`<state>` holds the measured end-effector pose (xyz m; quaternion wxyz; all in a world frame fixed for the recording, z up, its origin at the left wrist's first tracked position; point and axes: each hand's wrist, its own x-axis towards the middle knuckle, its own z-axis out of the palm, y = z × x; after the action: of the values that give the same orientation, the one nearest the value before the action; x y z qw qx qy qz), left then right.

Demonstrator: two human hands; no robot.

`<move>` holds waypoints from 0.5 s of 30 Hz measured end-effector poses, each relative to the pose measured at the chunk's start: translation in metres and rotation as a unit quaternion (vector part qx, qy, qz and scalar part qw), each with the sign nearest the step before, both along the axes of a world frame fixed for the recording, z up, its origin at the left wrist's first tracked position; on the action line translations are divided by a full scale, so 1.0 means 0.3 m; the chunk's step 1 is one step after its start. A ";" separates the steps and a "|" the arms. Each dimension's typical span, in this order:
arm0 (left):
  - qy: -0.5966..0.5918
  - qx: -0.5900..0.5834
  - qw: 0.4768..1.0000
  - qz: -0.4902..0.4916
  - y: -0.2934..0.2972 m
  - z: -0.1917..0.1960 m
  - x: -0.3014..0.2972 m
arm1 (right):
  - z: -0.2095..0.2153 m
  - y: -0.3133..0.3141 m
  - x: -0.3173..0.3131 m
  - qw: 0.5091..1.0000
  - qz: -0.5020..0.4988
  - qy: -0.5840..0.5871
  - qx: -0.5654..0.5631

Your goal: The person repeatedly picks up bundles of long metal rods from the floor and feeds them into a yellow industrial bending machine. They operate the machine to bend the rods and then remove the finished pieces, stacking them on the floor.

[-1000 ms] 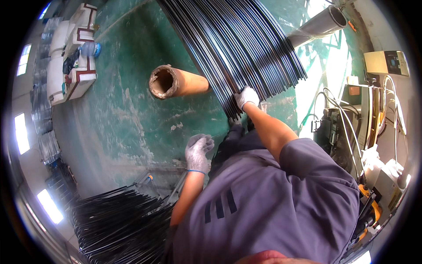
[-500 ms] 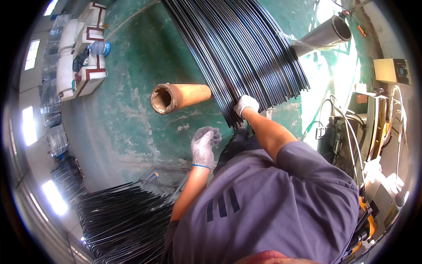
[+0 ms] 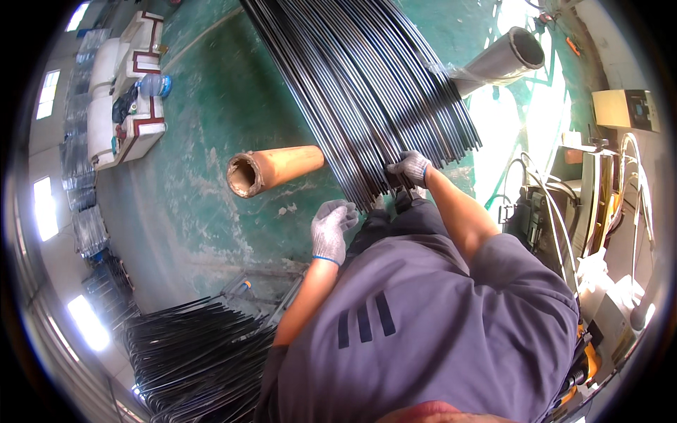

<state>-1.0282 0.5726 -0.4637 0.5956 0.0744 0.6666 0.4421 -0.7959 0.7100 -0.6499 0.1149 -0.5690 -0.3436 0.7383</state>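
Note:
A wide row of dark metal rods (image 3: 367, 92) lies side by side, their near ends reaching toward my legs. My right hand (image 3: 410, 168), in a light knit glove, is at these near ends, its fingers closed on a rod. My left hand (image 3: 333, 229), in a similar glove with a blue cuff edge, hovers left of the rod ends, apart from them. Its fingers are loosely bent, and nothing shows in them. An orange-brown tube (image 3: 282, 169) and a grey tube (image 3: 502, 60) stick out from either side of the row.
A heap of thin black rods (image 3: 190, 352) lies at lower left beside a metal frame. White blocks with dark red trim (image 3: 137, 134) and a blue water bottle (image 3: 156, 85) stand at upper left. Machinery with hoses (image 3: 557, 197) lines the right side. The floor (image 3: 204, 211) is worn green.
My right hand has moved right along the rod ends and turned, its fingers now pointing left. My left hand has stayed nearly in place. The view has shifted slightly.

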 end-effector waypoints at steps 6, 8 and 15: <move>-0.016 0.023 0.999 -0.045 0.087 0.048 0.078 | 0.126 0.036 0.045 0.997 0.029 -0.065 0.009; -0.013 0.026 0.996 -0.080 0.104 0.046 0.088 | 0.125 0.019 0.056 0.988 0.047 -0.131 0.068; -0.058 0.029 0.982 -0.176 0.165 -0.134 0.109 | 0.527 -0.372 0.216 0.939 0.059 -0.297 0.164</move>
<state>-0.9956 0.6221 -0.5039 0.6997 0.1818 0.5941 0.3527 -0.7311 0.5983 -0.4918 0.0559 -0.7144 -0.5111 0.4746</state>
